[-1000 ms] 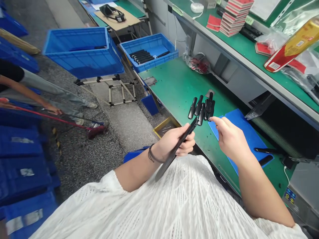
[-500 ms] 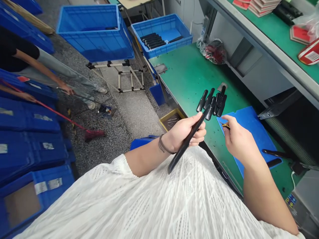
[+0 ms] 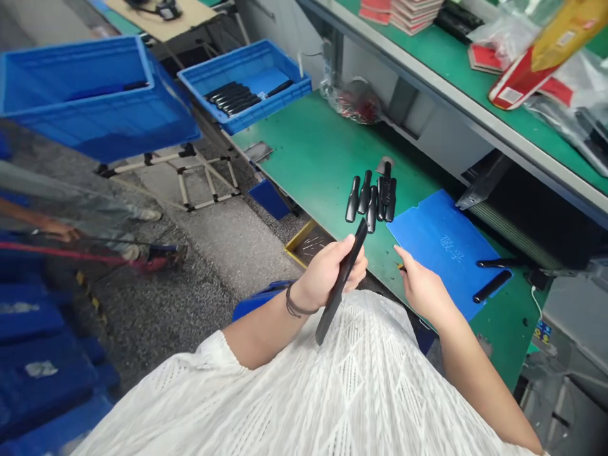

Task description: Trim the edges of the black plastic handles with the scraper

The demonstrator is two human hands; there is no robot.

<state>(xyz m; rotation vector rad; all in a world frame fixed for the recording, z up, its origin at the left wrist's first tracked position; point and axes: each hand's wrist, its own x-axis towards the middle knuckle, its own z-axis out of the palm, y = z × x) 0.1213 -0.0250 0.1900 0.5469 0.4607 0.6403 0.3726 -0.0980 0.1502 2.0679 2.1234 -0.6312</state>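
A long, slim black plastic piece [image 3: 340,288] is gripped in my left hand [image 3: 327,272], tilted, its upper end pointing toward the bench. My right hand [image 3: 424,288] is closed round a small yellow-and-black tool [image 3: 401,267]; most of the tool is hidden by the fingers, so its kind does not show. The two hands are apart, in front of my white top. Beyond them, several short black handle-like pieces [image 3: 372,209] lie grouped on the green bench top [image 3: 299,158]. To the right, a blue sheet [image 3: 427,228] lies under part of two long black pieces [image 3: 492,286].
Blue crates [image 3: 190,136] stand at the far left, one holding black pieces [image 3: 232,98]. A yellow-edged tray [image 3: 297,256] sits below the bench edge. Overhead, a shelf [image 3: 456,95] carries red-and-white stacks and bags. Another person's hand [image 3: 61,229] holds a red-handled broom at left.
The view has swung, shifting the bench leftward in the picture. My right hand has moved slightly nearer my body and away from the blue sheet. Both hands keep their holds.
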